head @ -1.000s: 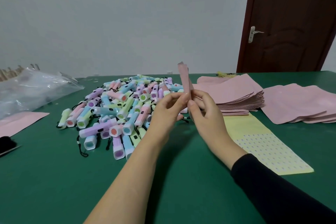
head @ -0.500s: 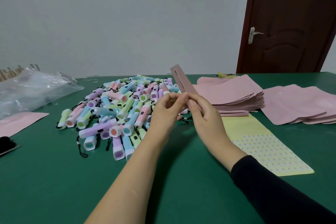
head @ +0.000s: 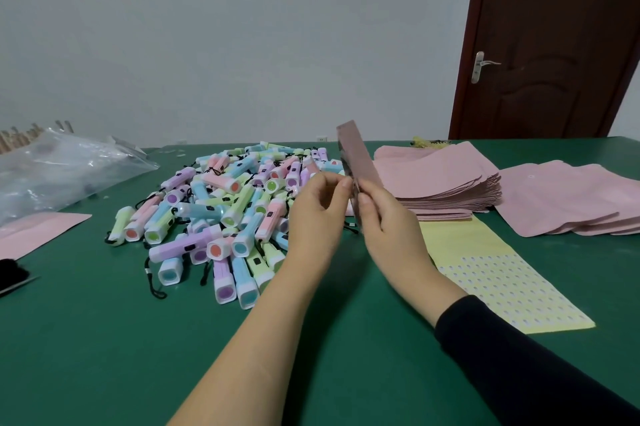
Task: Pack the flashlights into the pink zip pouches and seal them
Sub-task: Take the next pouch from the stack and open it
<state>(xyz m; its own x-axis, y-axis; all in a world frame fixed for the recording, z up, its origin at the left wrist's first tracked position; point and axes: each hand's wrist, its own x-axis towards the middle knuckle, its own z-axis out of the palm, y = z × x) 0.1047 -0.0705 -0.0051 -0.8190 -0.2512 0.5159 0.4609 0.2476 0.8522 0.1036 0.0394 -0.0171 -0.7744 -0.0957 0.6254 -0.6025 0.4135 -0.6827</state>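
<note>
The left hand [head: 318, 218] and right hand [head: 391, 221] hold one pink pouch [head: 358, 157] up above the green table [head: 86, 339], about the middle of it. The pouch stands on end, its long axis running from the hands upward with the top leaning a little left and away. It is turned nearly edge-on to me. The left hand's fingers are curled and its fingertips pinch the pouch's left edge. The right hand grips the lower part, thumb in front and fingers behind.

Far left lies a crumpled clear plastic bag [head: 62, 173], with a flat pink sheet [head: 38, 231] just nearer (a pouch, perhaps; I cannot tell). Next comes the heap of flashlights [head: 221, 207] in pastel colours with black cords. It lies just left of the hands, and the left hand covers its right edge. Right of the hands sits a stack of pouches [head: 440, 176], a yellow sticker sheet [head: 495, 270] nearer, and a looser pile of pouches [head: 568, 197] far right.

The held pouch is dull pink, flat and thin, with a darker strip along its edge.
</note>
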